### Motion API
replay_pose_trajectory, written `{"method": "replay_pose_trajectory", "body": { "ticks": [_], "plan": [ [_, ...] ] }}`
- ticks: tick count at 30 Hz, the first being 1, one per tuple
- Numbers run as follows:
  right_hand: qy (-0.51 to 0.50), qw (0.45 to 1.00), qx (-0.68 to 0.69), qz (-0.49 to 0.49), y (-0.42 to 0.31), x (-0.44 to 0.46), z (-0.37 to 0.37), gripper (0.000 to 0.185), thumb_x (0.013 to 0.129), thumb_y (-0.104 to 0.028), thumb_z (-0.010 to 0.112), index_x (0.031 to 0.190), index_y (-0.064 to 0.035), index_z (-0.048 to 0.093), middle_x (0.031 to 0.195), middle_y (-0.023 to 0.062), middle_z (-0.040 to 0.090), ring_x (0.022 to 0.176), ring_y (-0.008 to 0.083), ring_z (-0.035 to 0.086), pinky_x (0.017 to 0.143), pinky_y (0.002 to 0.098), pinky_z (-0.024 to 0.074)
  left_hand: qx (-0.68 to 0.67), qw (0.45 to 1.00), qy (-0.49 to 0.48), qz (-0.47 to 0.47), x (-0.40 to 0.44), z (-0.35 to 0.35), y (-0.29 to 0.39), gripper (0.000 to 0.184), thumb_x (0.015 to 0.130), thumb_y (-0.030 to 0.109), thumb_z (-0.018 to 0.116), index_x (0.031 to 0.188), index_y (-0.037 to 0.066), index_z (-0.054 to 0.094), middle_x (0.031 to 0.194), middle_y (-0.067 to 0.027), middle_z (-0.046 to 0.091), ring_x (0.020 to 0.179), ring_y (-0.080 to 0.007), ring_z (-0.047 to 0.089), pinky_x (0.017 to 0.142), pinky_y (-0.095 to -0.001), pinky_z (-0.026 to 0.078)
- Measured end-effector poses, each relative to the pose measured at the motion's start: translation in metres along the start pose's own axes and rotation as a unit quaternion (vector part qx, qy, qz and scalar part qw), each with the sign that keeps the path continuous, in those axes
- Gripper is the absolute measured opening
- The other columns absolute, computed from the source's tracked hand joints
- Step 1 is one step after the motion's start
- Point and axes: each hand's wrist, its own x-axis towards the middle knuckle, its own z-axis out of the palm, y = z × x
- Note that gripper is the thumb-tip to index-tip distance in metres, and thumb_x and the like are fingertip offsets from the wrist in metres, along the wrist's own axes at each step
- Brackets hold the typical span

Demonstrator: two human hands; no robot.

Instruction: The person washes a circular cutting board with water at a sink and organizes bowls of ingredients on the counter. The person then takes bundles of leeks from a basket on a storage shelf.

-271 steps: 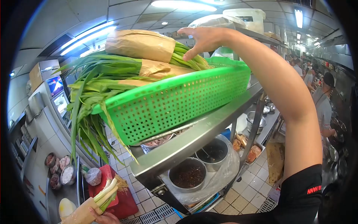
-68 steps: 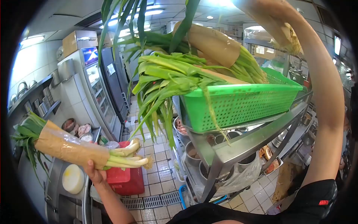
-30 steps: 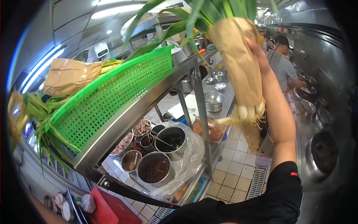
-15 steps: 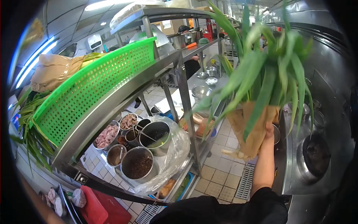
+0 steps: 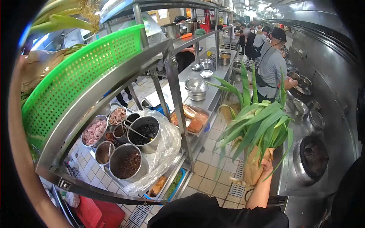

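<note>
My right hand [image 5: 267, 165] is wrapped round a bundle of leeks [image 5: 254, 129] in brown paper [image 5: 254, 165]. Their long green leaves fan out above the paper, and pale root ends show at its lower left. At the far left edge, my left hand [image 5: 23, 60] is raised beside a brown paper bundle [image 5: 43, 68] in a green perforated basket [image 5: 83, 72]. Its fingers are mostly cut off by the dark rim of the view. Above it, more leeks [image 5: 62, 21] with stringy roots appear close to the camera; what supports them is hidden.
A steel shelf frame [image 5: 110, 89] crosses the left side. Below stand pots of dark sauce [image 5: 143, 127], chilli flakes [image 5: 127, 163] and raw meat [image 5: 95, 131]. A blackened wok [image 5: 313, 155] sits right. A co-worker in grey [image 5: 270, 66] stands ahead in the aisle.
The leeks in my right hand have dropped lower and uncovered the aisle with people in it. My left forearm has risen along the left edge. The rooted leeks at upper left show more fully.
</note>
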Motion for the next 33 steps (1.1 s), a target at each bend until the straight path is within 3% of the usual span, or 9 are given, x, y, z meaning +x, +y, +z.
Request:
{"method": "replay_pose_trajectory", "body": {
  "ticks": [7, 11, 14, 15, 17, 21, 27, 28, 33],
  "plan": [
    [-0.025, 0.999, -0.027, 0.006, 0.001, 0.02, 0.0, 0.086, 0.056, -0.016, 0.083, 0.133, 0.0007, 0.049, 0.119, 0.0139, 0.062, 0.105, 0.0317, 0.062, 0.091, 0.0434, 0.0526, 0.138, 0.983, -0.062, -0.103, -0.023, -0.016, -0.015, 0.073, 0.102, 0.054, 0.024, 0.148, -0.002, 0.024, 0.139, -0.0279, 0.045, 0.125, -0.0345, 0.051, 0.108, -0.0467, 0.045],
    [-0.011, 1.0, -0.022, 0.014, 0.009, 0.028, 0.007, 0.087, 0.055, -0.016, 0.082, 0.133, 0.0003, 0.049, 0.119, 0.0137, 0.062, 0.103, 0.0316, 0.063, 0.091, 0.0433, 0.0528, 0.36, 0.907, -0.158, -0.148, -0.035, -0.035, -0.001, 0.068, 0.103, 0.053, 0.027, 0.137, -0.003, 0.043, 0.12, -0.0232, 0.06, 0.105, -0.0255, 0.063, 0.083, -0.0323, 0.059],
    [-0.011, 1.0, -0.025, -0.014, 0.006, 0.03, 0.035, 0.085, 0.055, -0.016, 0.081, 0.132, 0.0004, 0.049, 0.118, 0.0135, 0.063, 0.103, 0.0311, 0.063, 0.089, 0.043, 0.0538, 0.823, 0.554, -0.12, 0.031, -0.037, -0.035, 0.014, 0.059, 0.097, 0.058, 0.048, 0.068, 0.007, 0.061, 0.054, 0.0019, 0.052, 0.045, -0.0099, 0.041, 0.045, -0.0271, 0.034],
    [-0.022, 1.0, -0.014, -0.013, 0.002, 0.029, 0.052, 0.085, 0.055, -0.016, 0.081, 0.132, 0.0002, 0.049, 0.117, 0.0136, 0.063, 0.102, 0.0309, 0.063, 0.087, 0.043, 0.0544, 0.825, 0.551, -0.119, 0.03, -0.044, -0.032, 0.017, 0.059, 0.097, 0.058, 0.048, 0.068, 0.007, 0.061, 0.054, 0.0019, 0.052, 0.045, -0.0099, 0.041, 0.045, -0.0271, 0.034],
    [-0.034, 0.999, -0.003, -0.009, 0.001, 0.029, 0.072, 0.085, 0.055, -0.016, 0.082, 0.132, 0.0, 0.049, 0.116, 0.0136, 0.063, 0.102, 0.0306, 0.063, 0.086, 0.043, 0.0551, 0.886, 0.391, -0.071, 0.239, -0.055, -0.031, 0.02, 0.056, 0.088, 0.057, 0.063, 0.06, 0.008, 0.058, 0.051, 0.0022, 0.05, 0.044, -0.0097, 0.041, 0.044, -0.0304, 0.034],
    [-0.027, 0.999, -0.016, 0.027, 0.006, 0.027, 0.078, 0.086, 0.055, -0.02, 0.082, 0.132, 0.0002, 0.049, 0.116, 0.0129, 0.062, 0.101, 0.0298, 0.063, 0.085, 0.0424, 0.055, 0.755, 0.412, -0.175, 0.479, -0.049, -0.05, 0.011, 0.05, 0.082, 0.044, 0.072, 0.109, 0.003, 0.066, 0.1, -0.0163, 0.069, 0.093, -0.0275, 0.066, 0.08, -0.0417, 0.052],
    [0.022, 0.999, -0.034, -0.002, 0.019, 0.028, 0.064, 0.083, 0.055, -0.021, 0.081, 0.129, 0.0016, 0.052, 0.114, 0.0129, 0.064, 0.099, 0.0302, 0.063, 0.085, 0.0423, 0.0547, 0.755, 0.511, -0.307, 0.274, -0.052, -0.066, 0.014, 0.062, 0.085, 0.041, 0.069, 0.134, 0.007, 0.054, 0.127, -0.0203, 0.061, 0.12, -0.0346, 0.056, 0.1, -0.0457, 0.045],
    [0.022, 0.999, -0.028, -0.006, 0.017, 0.026, 0.066, 0.08, 0.053, -0.018, 0.081, 0.126, 0.0022, 0.055, 0.111, 0.0135, 0.066, 0.096, 0.0307, 0.065, 0.085, 0.0428, 0.0551, 0.524, 0.647, -0.372, 0.411, 0.052, -0.136, -0.039, 0.058, 0.088, 0.041, 0.065, 0.135, 0.009, 0.054, 0.124, -0.0201, 0.062, 0.116, -0.0367, 0.058, 0.099, -0.0471, 0.045],
    [0.001, 0.999, -0.022, 0.028, 0.01, 0.019, 0.073, 0.081, 0.052, -0.017, 0.081, 0.126, 0.0022, 0.054, 0.111, 0.0132, 0.066, 0.096, 0.031, 0.065, 0.086, 0.0429, 0.0546, 0.478, 0.743, -0.377, 0.278, 0.041, -0.117, -0.054, 0.06, 0.093, 0.042, 0.059, 0.136, 0.002, 0.049, 0.132, -0.0202, 0.055, 0.119, -0.0327, 0.056, 0.103, -0.0425, 0.044]
  ]
}}
